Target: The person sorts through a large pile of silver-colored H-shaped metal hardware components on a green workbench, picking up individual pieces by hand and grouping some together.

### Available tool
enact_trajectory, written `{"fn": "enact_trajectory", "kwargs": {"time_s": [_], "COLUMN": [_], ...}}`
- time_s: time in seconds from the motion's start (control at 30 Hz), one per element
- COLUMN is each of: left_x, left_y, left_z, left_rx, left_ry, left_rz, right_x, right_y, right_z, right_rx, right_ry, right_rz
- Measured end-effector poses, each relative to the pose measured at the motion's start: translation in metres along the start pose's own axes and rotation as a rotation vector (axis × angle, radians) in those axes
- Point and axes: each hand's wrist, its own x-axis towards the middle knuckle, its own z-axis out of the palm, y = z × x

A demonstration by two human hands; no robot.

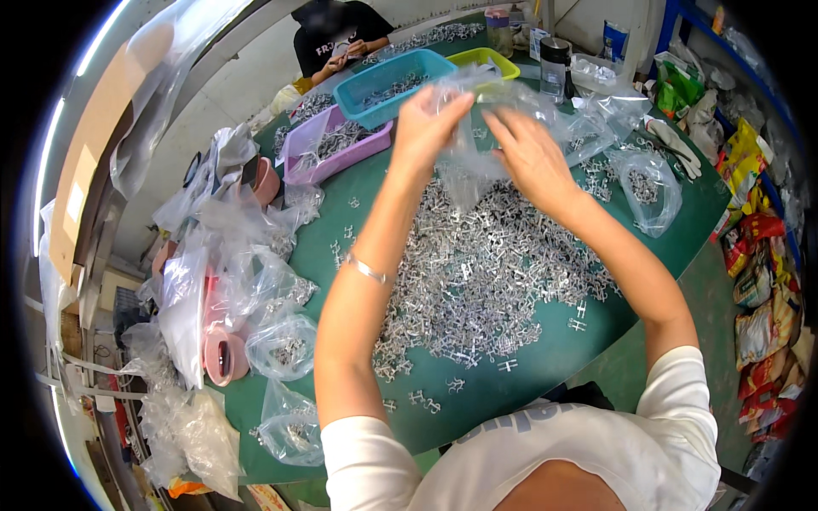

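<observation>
Got the left hand (423, 128) up past the far edge of the heap, fingers closed on a filmy clear bag (467, 175), as far as the motion blur allows. Got the right hand (530, 153) just beside it, fingers partly spread and pointing at the plastic. Can't tell if actually gripping any of it, sorry. Can't make out what's inside the bag either.

Right under and nearer the body, a huge heap of small silvery metal parts (477, 264), all loose on the green table (554, 351), with a few strays toward the near edge.

As for progress, would call it partway at best. Already bagged: some parts in a clear pouch (649, 192) off to the right, plus more in a bag (290, 426) at lower left and another (285, 347) just above it. Can't see whether sealed. Left over: easily most of the heap, judging by eye.

Farther out, more metal bits in a purple basket (349, 168) and a blue tub (375, 112). Beyond those, across the table, a co-worker (336, 43) with both hands together.
</observation>
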Motion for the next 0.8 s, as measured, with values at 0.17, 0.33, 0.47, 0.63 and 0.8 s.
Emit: {"fn": "enact_trajectory", "kwargs": {"time_s": [0.17,0.33,0.47,0.63,0.8], "left_x": [0.072,0.102,0.081,0.049,-0.031], "left_y": [0.008,-0.064,-0.102,-0.109,-0.085], "left_z": [-0.001,-0.020,-0.016,0.000,0.005], "left_rx": [0.193,0.242,0.307,0.387,0.559], "left_ry": [0.041,0.043,-0.092,-0.105,0.177], "left_rz": [0.191,-0.151,-0.227,0.178,0.117], "right_x": [0.032,0.012,-0.031,-0.028,-0.060], "right_y": [0.037,0.063,0.076,0.074,0.041], "right_z": [-0.001,0.053,0.094,0.084,0.045], "right_rx": [-0.389,-0.391,-0.141,0.197,0.335], "right_ry": [-0.032,-0.300,-0.381,-0.319,-0.127], "right_rz": [0.083,0.007,0.054,0.043,-0.017]}}
